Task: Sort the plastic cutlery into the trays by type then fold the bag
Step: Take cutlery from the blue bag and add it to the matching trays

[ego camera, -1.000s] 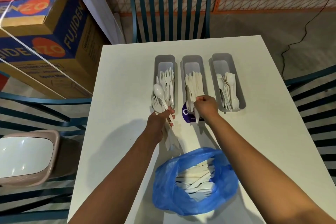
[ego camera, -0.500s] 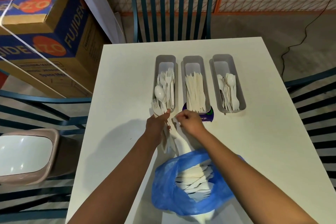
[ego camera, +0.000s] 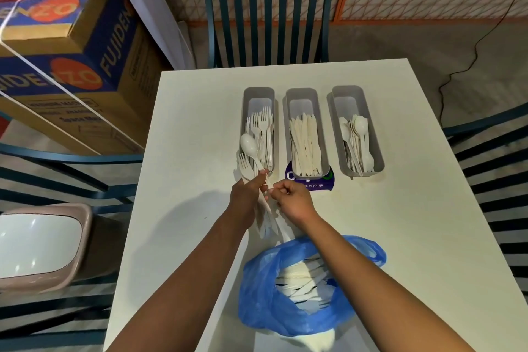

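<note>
Over table (ego camera: 400, 223), hands hide most of a cutlery bundle (ego camera: 267, 223).

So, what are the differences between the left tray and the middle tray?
The left tray holds forks with tines toward the far end; the middle tray holds knives. The left tray's pile looks smaller, the middle tray's fuller. The middle tray sits on a purple sticker; the left tray does not. Both are grey, narrow and parallel.
</note>
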Available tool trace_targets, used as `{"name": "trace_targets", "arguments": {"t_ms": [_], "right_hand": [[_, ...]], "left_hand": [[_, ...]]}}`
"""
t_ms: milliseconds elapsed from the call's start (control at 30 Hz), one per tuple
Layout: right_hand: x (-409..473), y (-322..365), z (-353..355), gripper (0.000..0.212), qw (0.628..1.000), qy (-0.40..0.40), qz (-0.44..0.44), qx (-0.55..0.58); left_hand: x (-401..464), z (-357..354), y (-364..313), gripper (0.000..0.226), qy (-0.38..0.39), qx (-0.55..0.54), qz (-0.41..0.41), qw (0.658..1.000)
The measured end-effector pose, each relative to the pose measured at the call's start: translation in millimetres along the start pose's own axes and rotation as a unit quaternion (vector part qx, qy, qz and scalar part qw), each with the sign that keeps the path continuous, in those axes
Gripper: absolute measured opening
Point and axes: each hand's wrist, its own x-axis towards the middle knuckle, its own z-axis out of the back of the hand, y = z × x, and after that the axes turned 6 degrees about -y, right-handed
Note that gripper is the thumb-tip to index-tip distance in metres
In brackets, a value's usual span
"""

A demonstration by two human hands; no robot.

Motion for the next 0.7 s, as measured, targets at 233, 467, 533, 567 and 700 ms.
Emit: {"name": "trace_targets", "arguments": {"t_ms": [233,467,533,567,700], "right_hand": [[9,-6,22,0.024,0.997,-0.078,0.011,-0.001],[25,3,67,0.008,0.987,-0.159,0.029,-0.013],[28,8,82,0.011,0.981,-0.189,0.038,-0.031],[30,8,90,0.012,0.976,-0.210,0.041,-0.047],[42,10,124,0.019,0.952,-0.291,0.021,-0.098]], "left_hand": [[-1,-6,-8,0.024,0.004,-0.025,0.006,1.000],[-3,-22,-14,0.011,0.029,0.010,0.036,0.999],[-5,-29,-14,0.008,0.037,0.012,0.035,0.999],[-6,-31,-14,0.008,0.041,0.016,0.033,0.999],[-7,-38,-11,0.013,0.043,0.032,0.035,0.998]]}}
